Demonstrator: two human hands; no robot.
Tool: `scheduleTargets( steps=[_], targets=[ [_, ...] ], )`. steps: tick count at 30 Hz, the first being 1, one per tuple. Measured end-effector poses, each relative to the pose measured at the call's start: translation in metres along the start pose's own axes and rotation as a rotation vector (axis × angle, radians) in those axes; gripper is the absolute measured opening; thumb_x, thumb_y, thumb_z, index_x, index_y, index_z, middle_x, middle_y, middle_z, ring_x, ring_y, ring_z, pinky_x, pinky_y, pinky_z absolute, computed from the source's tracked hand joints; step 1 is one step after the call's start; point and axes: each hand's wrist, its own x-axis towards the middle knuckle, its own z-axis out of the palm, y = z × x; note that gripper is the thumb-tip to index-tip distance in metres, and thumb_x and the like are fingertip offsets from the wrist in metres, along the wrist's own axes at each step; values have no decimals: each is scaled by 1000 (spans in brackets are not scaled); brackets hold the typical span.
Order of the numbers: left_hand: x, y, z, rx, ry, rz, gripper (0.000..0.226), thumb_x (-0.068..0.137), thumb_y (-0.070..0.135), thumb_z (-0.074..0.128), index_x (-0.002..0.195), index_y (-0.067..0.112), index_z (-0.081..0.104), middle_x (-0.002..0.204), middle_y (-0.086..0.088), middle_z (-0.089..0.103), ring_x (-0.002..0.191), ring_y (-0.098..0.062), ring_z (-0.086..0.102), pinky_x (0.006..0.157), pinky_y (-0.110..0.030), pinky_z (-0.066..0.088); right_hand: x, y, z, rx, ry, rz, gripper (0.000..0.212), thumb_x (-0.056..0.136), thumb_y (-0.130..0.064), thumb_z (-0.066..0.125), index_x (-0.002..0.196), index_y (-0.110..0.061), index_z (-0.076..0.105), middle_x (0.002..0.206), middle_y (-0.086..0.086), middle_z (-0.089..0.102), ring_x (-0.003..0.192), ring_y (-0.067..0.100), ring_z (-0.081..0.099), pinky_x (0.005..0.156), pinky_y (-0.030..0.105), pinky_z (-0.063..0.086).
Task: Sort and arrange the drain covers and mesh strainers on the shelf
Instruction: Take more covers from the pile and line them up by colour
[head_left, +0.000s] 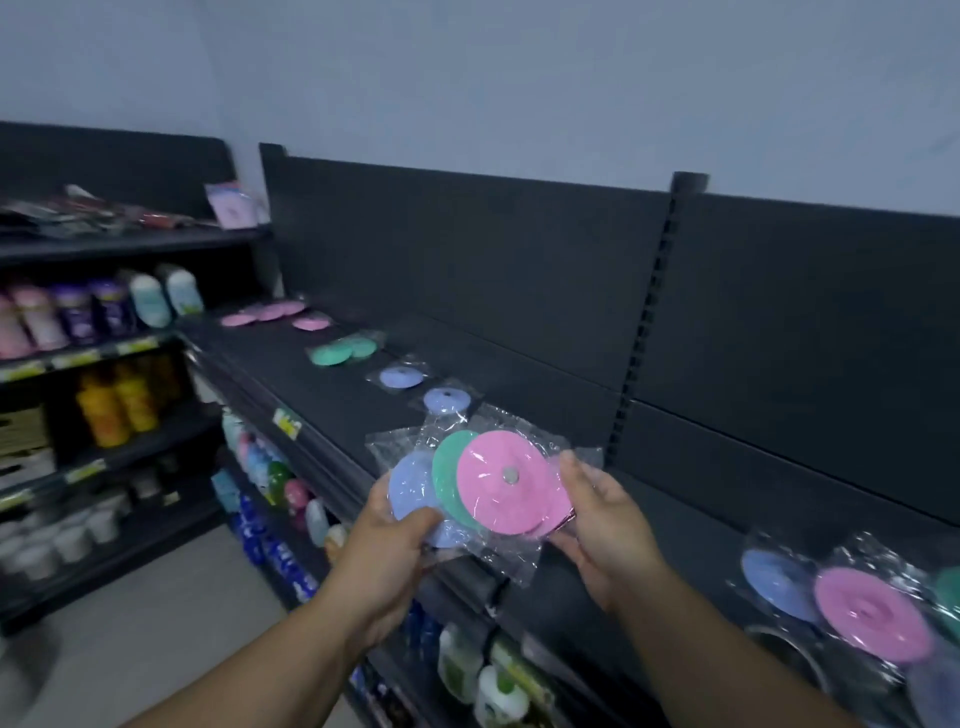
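Above the black shelf's front edge I hold a fan of round drain covers in clear plastic bags. My left hand (395, 551) grips the blue cover (413, 493) from below. My right hand (597, 525) holds the right side of the pink cover (506, 480). A green cover (447, 475) sits between the two. Along the shelf (322, 384) lie sorted covers: pink ones (270, 314) at the far left, green ones (340, 351), then two blue ones (400, 376). At the right a loose pile holds blue (776, 584) and pink (872, 613) covers over a metal mesh strainer (789, 649).
A dark back panel (519, 270) stands behind the shelf. Lower shelves hold bottles (467, 665). The left-hand unit carries bottles (104, 312) and packets on top (78, 213). Grey floor (156, 623) lies at the lower left.
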Motion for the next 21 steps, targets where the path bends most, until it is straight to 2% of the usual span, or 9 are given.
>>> scheduleTargets(
  steps=[4, 6, 8, 10, 12, 15, 18, 21],
  targets=[
    [2, 39, -81, -53, 57, -22, 48, 90, -12, 43, 123, 21, 52, 85, -7, 74, 62, -22, 70, 46, -28, 56, 2, 30, 92, -35, -99, 24, 27, 80, -8, 74, 104, -12, 61, 103, 11, 72, 94, 28, 70, 84, 43, 57],
    [6, 55, -118, -83, 83, -54, 46, 90, -11, 44, 123, 20, 54, 86, -8, 74, 68, -23, 70, 51, -31, 59, 4, 41, 131, -20, -154, 44, 29, 80, -5, 74, 106, -9, 62, 100, 11, 73, 93, 28, 70, 80, 40, 58],
    [12, 68, -150, -105, 121, -68, 46, 88, -9, 46, 123, 20, 56, 92, -11, 72, 81, -28, 67, 72, -41, 59, 6, 49, 166, -3, -217, 56, 25, 81, -4, 72, 104, -10, 63, 97, 10, 74, 89, 25, 71, 66, 32, 59],
    [20, 80, -176, -105, 159, -70, 44, 86, -8, 47, 118, 20, 59, 91, -11, 70, 87, -30, 61, 83, -44, 53, 11, 57, 198, -11, -275, 71, 23, 83, -4, 70, 104, -11, 64, 96, 9, 74, 87, 24, 72, 65, 33, 60],
    [30, 89, -196, -117, 184, -72, 38, 85, -5, 49, 112, 18, 60, 92, -12, 66, 83, -31, 56, 79, -41, 55, 19, 63, 226, -34, -318, 72, 23, 84, -4, 69, 106, -9, 65, 94, 9, 75, 87, 26, 72, 74, 42, 60],
    [51, 99, -222, -152, 227, -73, 28, 85, -2, 50, 106, 14, 59, 90, -12, 67, 72, -27, 61, 65, -34, 58, 39, 73, 261, -53, -351, 78, 21, 86, -3, 66, 106, -8, 63, 85, 8, 76, 74, 26, 73, 73, 51, 58],
    [80, 108, -248, -197, 237, -64, 21, 86, 2, 49, 105, 8, 57, 87, -14, 68, 68, -27, 66, 64, -34, 58, 69, 84, 293, -90, -353, 99, 19, 86, -4, 66, 104, -10, 63, 78, 8, 75, 63, 27, 67, 79, 66, 48],
    [119, 116, -271, -225, 243, -75, 25, 90, 17, 52, 109, 4, 61, 91, -15, 71, 75, -27, 68, 69, -36, 59, 111, 97, 323, -116, -331, 97, 21, 83, -4, 70, 102, -12, 64, 91, 12, 73, 82, 30, 70, 83, 55, 55]
  ],
)
